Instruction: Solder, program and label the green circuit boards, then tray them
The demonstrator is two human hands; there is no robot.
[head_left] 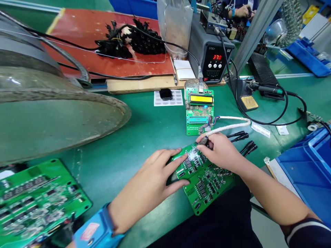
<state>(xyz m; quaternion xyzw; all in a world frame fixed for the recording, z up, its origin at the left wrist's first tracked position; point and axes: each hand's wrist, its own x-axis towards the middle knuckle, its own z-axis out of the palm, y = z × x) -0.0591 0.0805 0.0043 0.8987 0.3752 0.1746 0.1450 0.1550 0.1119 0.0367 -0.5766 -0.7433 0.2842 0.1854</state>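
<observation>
1. the left hand [147,187] is spread open and flat, and it presses down on the edge of a green circuit board [204,186].
2. the right hand [219,151] is pinching a small dark plug [204,140] between the fingers, just above this board. the plug is on the end of a white cable [227,125].
3. the board lies on the green worktop [108,144], near the front edge, just before a programmer board with yellow display [199,110].
4. behind is a soldering station [212,51] showing 370, and at right side is a blue bin [310,172].
</observation>
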